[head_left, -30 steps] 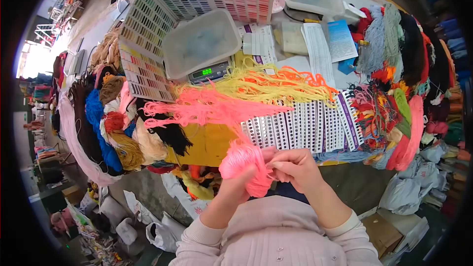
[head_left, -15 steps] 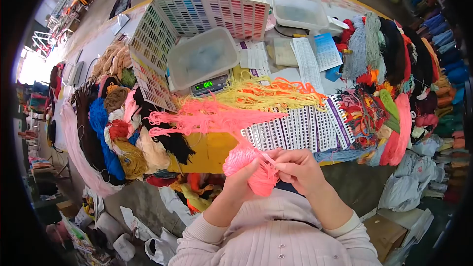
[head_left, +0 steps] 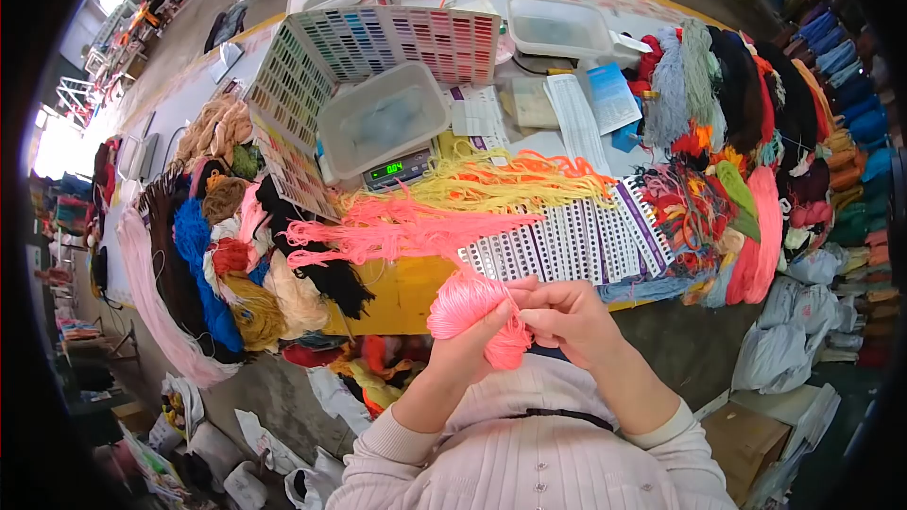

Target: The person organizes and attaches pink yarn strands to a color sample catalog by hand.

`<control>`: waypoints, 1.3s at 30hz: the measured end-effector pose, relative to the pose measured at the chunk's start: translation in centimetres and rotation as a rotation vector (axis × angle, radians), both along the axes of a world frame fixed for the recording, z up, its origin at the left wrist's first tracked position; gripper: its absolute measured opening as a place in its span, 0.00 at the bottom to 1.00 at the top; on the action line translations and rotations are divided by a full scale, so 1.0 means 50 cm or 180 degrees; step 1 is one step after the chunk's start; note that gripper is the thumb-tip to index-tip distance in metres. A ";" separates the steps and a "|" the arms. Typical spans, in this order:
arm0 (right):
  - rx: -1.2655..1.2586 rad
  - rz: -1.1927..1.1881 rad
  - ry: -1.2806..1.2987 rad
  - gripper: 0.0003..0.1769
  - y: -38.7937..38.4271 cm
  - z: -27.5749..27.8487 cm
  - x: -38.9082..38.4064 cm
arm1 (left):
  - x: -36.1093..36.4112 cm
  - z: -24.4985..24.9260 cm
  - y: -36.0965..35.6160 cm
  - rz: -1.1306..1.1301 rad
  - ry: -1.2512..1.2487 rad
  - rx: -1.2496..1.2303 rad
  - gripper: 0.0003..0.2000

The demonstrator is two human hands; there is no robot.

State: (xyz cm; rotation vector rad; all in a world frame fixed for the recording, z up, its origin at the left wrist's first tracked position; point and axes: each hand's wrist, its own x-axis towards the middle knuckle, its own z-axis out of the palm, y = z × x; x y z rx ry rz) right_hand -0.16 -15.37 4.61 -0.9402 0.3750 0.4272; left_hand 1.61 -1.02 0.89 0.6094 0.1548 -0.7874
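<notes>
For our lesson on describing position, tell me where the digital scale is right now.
In the head view, the digital scale sits left of centre, partly under the translucent tub, beside the yellow yarn.

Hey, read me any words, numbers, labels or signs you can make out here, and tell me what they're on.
"0.04", on the scale's green display.
Too small or blurred to read: any print on the color chart, blue leaflet, long paper sheet and purple-edged cards.

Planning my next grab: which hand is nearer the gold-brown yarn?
Left. Left hand, gripping pink yarn, is right of the gold-brown yarn; right hand is farther right.
</notes>
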 end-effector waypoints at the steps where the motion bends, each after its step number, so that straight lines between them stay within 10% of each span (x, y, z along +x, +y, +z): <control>1: 0.0037 0.0002 -0.0051 0.04 -0.002 -0.003 -0.004 | -0.001 0.001 -0.001 -0.0002 -0.0146 0.0052 0.15; 39: 0.0608 -0.0179 0.0256 0.07 -0.026 -0.003 -0.020 | -0.005 -0.021 0.008 -0.0258 -0.0075 -0.0833 0.23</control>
